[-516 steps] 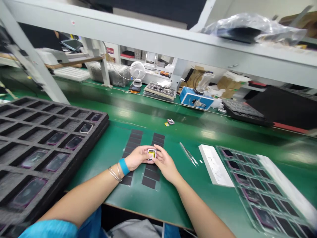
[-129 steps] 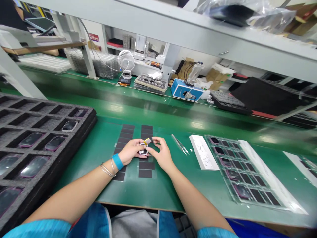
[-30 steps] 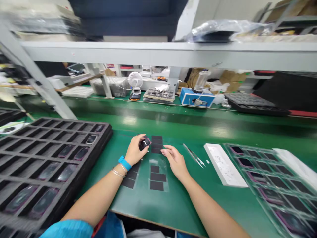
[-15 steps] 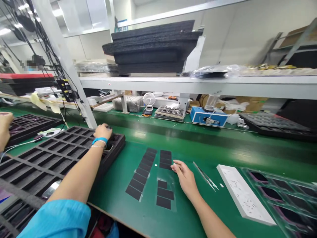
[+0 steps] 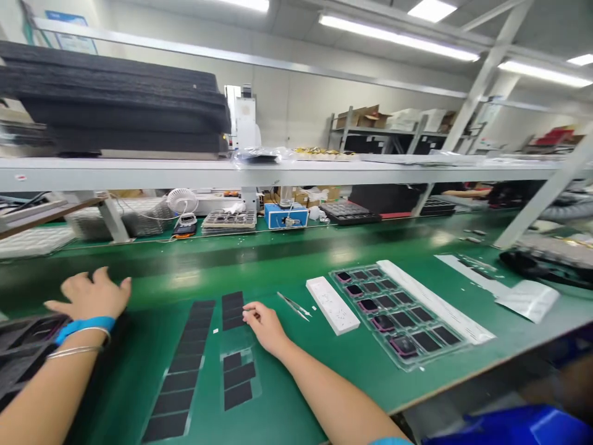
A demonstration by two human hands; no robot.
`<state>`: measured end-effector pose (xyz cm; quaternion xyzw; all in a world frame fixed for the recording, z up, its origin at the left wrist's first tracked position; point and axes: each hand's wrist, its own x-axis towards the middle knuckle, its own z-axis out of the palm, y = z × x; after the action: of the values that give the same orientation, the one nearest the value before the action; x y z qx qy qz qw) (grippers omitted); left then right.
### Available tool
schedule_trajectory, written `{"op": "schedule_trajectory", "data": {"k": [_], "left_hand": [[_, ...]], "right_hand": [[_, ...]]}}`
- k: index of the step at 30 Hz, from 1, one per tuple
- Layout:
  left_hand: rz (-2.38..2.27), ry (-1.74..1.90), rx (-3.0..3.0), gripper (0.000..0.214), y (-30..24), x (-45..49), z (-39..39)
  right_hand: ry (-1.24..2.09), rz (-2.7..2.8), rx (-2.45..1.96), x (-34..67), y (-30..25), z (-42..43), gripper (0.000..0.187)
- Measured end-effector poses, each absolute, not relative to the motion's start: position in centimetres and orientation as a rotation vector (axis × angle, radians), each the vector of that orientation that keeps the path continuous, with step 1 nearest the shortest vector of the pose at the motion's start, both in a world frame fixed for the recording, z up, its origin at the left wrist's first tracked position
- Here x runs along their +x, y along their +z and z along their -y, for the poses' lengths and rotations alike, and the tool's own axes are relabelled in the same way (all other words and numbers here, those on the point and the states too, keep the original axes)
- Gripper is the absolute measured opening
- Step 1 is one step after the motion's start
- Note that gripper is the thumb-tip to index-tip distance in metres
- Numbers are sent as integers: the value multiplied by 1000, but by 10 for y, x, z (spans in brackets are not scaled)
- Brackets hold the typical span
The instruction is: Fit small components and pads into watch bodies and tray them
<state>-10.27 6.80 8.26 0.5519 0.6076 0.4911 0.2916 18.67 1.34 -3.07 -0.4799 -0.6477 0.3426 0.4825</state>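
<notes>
My left hand [image 5: 94, 298] is raised by the right end of the dark foam tray [image 5: 28, 358], its fingers spread with nothing between them. Thumb and forefinger of my right hand [image 5: 264, 326] are pinched together beside a short strip of black rectangular pieces [image 5: 232, 311]; whatever is between them is too small to make out. A longer strip of black pieces [image 5: 183, 374] lies to the left, and a few more black pieces [image 5: 239, 374] rest on a clear sheet nearer me. Tweezers [image 5: 293, 306] lie right of my right hand, next to a white block [image 5: 332, 306] with small specks on it.
A clear tray [image 5: 403, 318] of dark, purple-edged parts lies to the right, a long white strip [image 5: 435, 303] along it. Behind stand a blue box [image 5: 286, 216], a small fan [image 5: 182, 202] and a shelf [image 5: 185, 175] with stacked black foam [image 5: 125, 105]. A post [image 5: 537, 198] rises at right.
The view has swung to the right. My left hand, earlier down at the foam tray's far right corner, has lifted with fingers spread. My right hand stays pinched beside the short black strip.
</notes>
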Motion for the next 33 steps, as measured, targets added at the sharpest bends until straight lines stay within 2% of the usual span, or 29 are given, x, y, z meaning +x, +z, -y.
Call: {"op": "schedule_trajectory", "data": {"k": [2, 3, 6, 9, 10, 15, 23, 33], "left_hand": [[-2278, 1341, 1596, 45, 69, -77, -76], [-2421, 1166, 1801, 50, 57, -61, -79], [-2301, 683, 2203, 62, 12, -13, -86], [-1973, 249, 2402, 61, -26, 15, -91], [-1939, 204, 2420, 61, -32, 18, -93], [-1918, 195, 2430, 59, -34, 14, -92], [-1516, 252, 2522, 59, -31, 17, -91], [-1501, 316, 2521, 56, -30, 12, -89]], "right_hand": [[778, 1606, -1241, 186, -32, -18, 18], [728, 1636, -1289, 185, -31, -22, 18], [548, 1734, -1409, 184, -28, -44, 19], [439, 1781, -1455, 184, -23, -73, 23], [416, 1802, -1463, 183, -22, -81, 26], [336, 2046, -1463, 175, -33, -95, 38], [325, 2231, -1489, 178, -36, -96, 40], [349, 2299, -1495, 178, -31, -92, 41]]}}
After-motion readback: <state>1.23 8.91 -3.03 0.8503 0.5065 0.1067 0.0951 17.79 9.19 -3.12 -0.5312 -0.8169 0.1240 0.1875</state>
